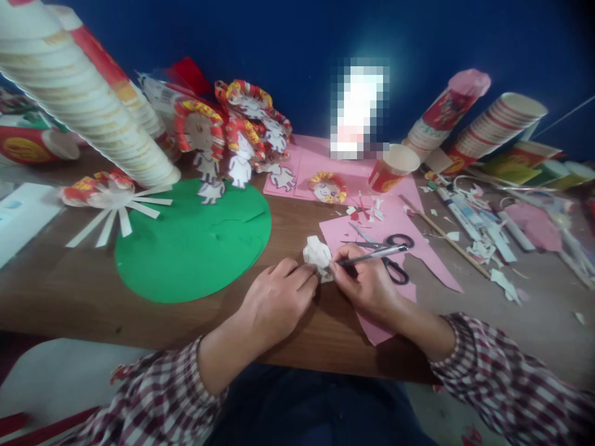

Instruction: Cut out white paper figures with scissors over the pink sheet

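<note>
My right hand (365, 279) is closed around a pen (372, 254), its tip down at a small white paper cutout (318, 253). With bent fingers, my left hand (281, 294) presses on the cutout's lower left side and keeps it against the wooden table (209, 322). Part of the cutout is hidden under the fingers. Just beyond my right hand lie black-handled scissors (395, 260), blades apart, on a sheet of pink paper (337, 232). A round paper lion face (328, 188) with a red and yellow rim rests farther back.
A green paper oval (186, 248) lies on the left, beside a cup cut into strips (116, 204). Tall stacked paper cups (88, 105) lean at the left. Finished paper lions (242, 148) stand behind. Paper scraps, a wooden stick (450, 238) and glue tubes (465, 217) are at the right.
</note>
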A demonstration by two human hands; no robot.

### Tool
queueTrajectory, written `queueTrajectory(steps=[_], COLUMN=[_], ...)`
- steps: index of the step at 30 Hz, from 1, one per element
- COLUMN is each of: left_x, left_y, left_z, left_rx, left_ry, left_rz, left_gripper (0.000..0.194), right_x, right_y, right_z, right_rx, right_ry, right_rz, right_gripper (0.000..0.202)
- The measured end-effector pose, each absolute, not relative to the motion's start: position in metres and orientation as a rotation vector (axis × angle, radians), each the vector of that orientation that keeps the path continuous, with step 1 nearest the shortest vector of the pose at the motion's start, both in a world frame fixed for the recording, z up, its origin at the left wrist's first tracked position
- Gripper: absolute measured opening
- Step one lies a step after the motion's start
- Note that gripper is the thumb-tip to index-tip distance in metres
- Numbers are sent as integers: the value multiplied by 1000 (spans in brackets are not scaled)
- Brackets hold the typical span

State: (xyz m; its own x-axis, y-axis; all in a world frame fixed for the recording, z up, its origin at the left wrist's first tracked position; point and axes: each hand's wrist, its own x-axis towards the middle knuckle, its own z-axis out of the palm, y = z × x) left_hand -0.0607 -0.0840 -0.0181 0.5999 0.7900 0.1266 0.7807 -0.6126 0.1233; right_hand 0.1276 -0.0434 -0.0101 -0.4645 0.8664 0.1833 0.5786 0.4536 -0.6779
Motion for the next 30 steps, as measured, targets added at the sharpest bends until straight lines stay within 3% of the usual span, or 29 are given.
queueTrajectory(steps=[30], left_x=[-61], left_y=[-84], left_z=[-17], left_rx=[2773], left_ry=[1359], left_rz=[275], left_gripper=[24], right_x=[128], right_y=[-43], right_z=[-11], right_rx=[-1195], right_ry=[-2248], right_rz=[769], right_gripper=[8])
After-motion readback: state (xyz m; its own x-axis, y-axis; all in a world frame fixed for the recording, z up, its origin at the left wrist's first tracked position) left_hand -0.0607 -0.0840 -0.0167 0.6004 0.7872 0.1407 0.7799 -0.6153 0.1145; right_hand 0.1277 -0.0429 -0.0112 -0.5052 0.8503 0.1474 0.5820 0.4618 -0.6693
